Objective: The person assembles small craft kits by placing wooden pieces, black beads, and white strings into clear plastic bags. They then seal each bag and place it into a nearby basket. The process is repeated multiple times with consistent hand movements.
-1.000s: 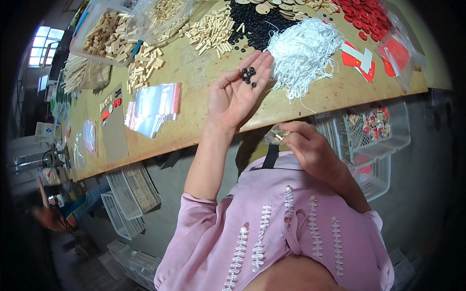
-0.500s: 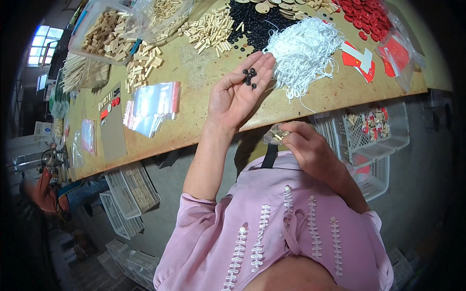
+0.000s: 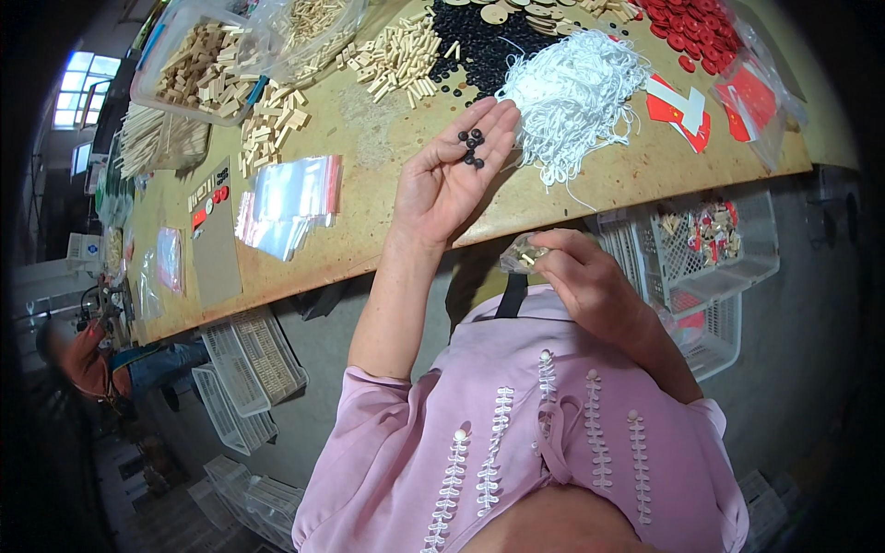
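My left hand is held palm up over the front of the table, fingers stretched out. Several small black round beads lie loose on its fingers. Lower and to the right, just off the table's front edge, my right hand pinches a small clear plastic bag with short pale wooden pieces in it. Beyond my left fingertips lie a heap of the same black beads and a tangled pile of white string.
Wooden pegs, blocks, red discs and red cards lie on the table. A stack of clear bags and a grey strip sit left. Plastic crates stand below; another person is far left.
The black beads have shifted slightly on my left fingers. Both hands stay almost in place, with the bag still in my right hand.
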`<action>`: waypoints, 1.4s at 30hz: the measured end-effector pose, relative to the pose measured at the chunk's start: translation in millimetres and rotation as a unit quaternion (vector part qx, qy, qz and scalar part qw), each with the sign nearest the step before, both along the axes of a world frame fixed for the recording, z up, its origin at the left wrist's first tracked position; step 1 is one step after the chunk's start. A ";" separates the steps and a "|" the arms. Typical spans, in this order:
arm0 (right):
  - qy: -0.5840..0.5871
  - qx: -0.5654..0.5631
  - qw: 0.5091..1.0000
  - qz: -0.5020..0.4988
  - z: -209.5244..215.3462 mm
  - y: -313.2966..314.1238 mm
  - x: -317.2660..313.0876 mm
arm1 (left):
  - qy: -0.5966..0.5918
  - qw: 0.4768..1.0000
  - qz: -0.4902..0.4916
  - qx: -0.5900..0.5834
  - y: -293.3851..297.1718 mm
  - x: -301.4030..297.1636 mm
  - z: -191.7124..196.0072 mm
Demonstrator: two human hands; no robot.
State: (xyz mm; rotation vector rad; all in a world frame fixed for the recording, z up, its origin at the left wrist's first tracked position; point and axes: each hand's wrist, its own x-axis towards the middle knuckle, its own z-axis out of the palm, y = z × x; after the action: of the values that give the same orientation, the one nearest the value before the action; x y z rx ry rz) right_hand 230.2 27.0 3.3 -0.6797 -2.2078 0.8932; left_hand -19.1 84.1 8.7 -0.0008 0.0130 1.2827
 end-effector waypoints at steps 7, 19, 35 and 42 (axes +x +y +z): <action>0.017 0.007 1.000 -0.006 4.7 0.1 0.7 | 0.000 1.000 0.001 0.000 0.8 1.8 0.5; -0.029 0.098 0.989 -0.106 66.6 3.3 -19.8 | 0.175 0.974 0.138 0.041 -48.1 50.4 70.6; -0.054 0.127 0.982 -0.130 66.2 -5.2 -22.1 | 0.481 0.835 0.263 0.048 -63.8 98.3 67.5; -0.026 0.122 0.985 -0.122 62.0 -0.3 -14.5 | 0.397 0.868 0.291 0.074 -46.2 96.1 60.4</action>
State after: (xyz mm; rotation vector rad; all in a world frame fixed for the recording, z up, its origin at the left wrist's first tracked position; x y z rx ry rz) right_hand 215.6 26.7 65.3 -0.8387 -2.1735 0.4778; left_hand 77.0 38.0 69.2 0.7063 0.6687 1.8047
